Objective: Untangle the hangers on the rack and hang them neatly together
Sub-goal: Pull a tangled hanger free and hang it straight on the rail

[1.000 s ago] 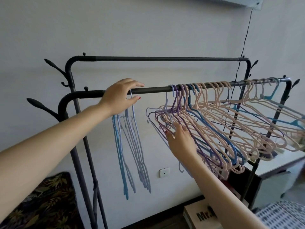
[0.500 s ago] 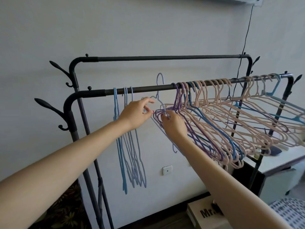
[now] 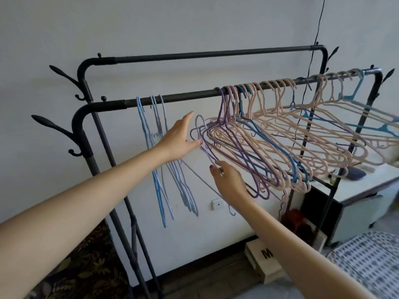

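White wall behind the rack (image 3: pixel 172 98); left hand (image 3: pixel 178 141) fingers straight, touching a lilac hanger (image 3: pixel 199 130); right hand (image 3: pixel 230 182) pinches its lower wire.

A white wall socket (image 3: pixel 216 204) sits low on the pale wall. Right of the socket and lower, a cardboard box (image 3: pixel 262 263) printed with a black "M" stands on the floor. Further right of the socket stands a white cabinet (image 3: pixel 364 195) with a dark rounded object (image 3: pixel 355 174) on top. Far left of the socket lies a dark leaf-patterned fabric (image 3: pixel 86 264). A black cable (image 3: pixel 316 37) runs down the wall, above and right of the socket.
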